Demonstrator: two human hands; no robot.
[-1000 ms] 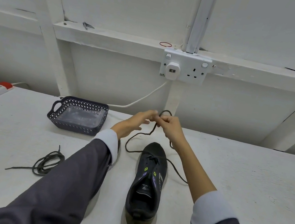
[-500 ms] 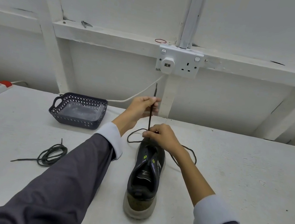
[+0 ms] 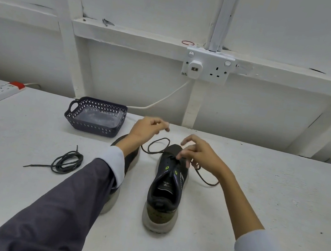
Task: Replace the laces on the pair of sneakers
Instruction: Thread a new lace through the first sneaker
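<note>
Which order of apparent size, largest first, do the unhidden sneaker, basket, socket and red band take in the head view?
1. Sneaker; it is nearest the camera, so its first place is unsure.
2. Basket
3. Socket
4. Red band

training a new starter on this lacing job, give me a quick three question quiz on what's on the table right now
1. True or false: the coiled spare lace lies on the table, outside the basket.
2. The fingers of the right hand are: A at the middle sneaker's front eyelets; B in the basket; C on the coiled spare lace.
3. Fill in: the second sneaker is partly hidden under the ___ sleeve.
Key: 1 true; 2 A; 3 left.
</note>
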